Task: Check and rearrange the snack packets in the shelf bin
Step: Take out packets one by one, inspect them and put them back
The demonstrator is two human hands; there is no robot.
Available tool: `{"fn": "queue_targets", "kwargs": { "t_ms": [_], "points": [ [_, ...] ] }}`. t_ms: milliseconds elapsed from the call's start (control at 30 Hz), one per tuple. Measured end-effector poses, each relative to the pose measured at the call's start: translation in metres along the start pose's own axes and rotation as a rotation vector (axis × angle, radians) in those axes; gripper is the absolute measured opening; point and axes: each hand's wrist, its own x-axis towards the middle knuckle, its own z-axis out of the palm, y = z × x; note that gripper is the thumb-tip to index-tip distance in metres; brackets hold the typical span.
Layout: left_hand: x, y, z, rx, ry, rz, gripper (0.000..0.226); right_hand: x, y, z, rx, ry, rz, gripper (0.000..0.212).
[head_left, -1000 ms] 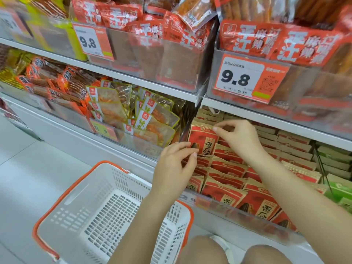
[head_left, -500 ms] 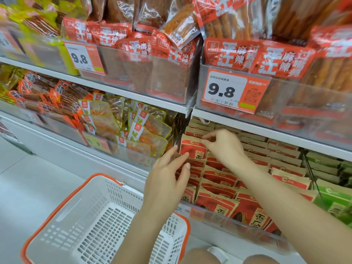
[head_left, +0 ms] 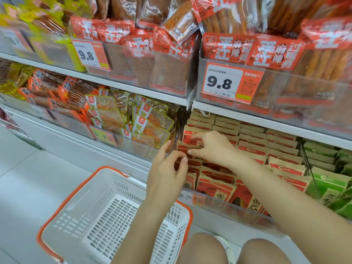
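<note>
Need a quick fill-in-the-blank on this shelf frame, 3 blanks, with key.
1. Both price tags on the upper shelf read ____.
2. The white basket has an ____ rim.
3. The right hand and left hand work in the bin of ____ and tan packets, left of the green packets.

Missing words: 9.8; orange; red

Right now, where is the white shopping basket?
In the head view, the white basket sits lower left on the floor, below the left hand and the shelf bin.
</note>
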Motion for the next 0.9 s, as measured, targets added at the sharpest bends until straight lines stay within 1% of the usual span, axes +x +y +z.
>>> {"fn": "queue_targets", "kwargs": {
  "t_ms": [100, 200, 300, 400, 500, 667, 767, 833, 900],
  "points": [
    [-0.001, -0.001, 0.001, 0.003, -0.003, -0.014, 0.017, 0.004, -0.004, 0.0, -0.012, 0.007, 0.059, 0.049],
    [-0.003, -0.001, 0.001, 0.021, -0.009, -0.013, 0.019, 0.005, -0.006, -0.003, 0.106, 0.015, 0.107, 0.03],
    [-0.002, 0.002, -0.001, 0.034, -0.034, -0.02, 0.021, 0.004, -0.006, -0.003, 0.129, 0.035, 0.119, 0.019],
    [-0.001, 0.005, -0.003, 0.071, -0.076, -0.034, 0.025, -0.003, -0.004, -0.004, 0.144, 0.148, 0.106, 0.017],
    [-0.002, 0.008, -0.006, 0.066, -0.084, -0.051, 0.034, -0.015, -0.002, -0.009, 0.221, 0.278, 0.048, 0.017],
    [-0.002, 0.022, -0.021, -0.104, 0.057, -0.046, 0.048, -0.037, -0.002, -0.039, 0.403, 0.488, -0.097, 0.012],
    [-0.002, 0.038, -0.031, -0.262, 0.069, -0.045, 0.052, -0.054, -0.007, -0.064, 0.526, 0.606, -0.172, 0.009],
    [-0.002, 0.048, -0.036, -0.358, 0.053, -0.044, 0.056, -0.065, -0.01, -0.081, 0.568, 0.64, -0.207, 0.007],
    [-0.004, 0.056, -0.039, -0.443, 0.039, -0.023, 0.057, -0.075, -0.012, -0.096, 0.601, 0.624, -0.235, 0.005]
  ]
}}
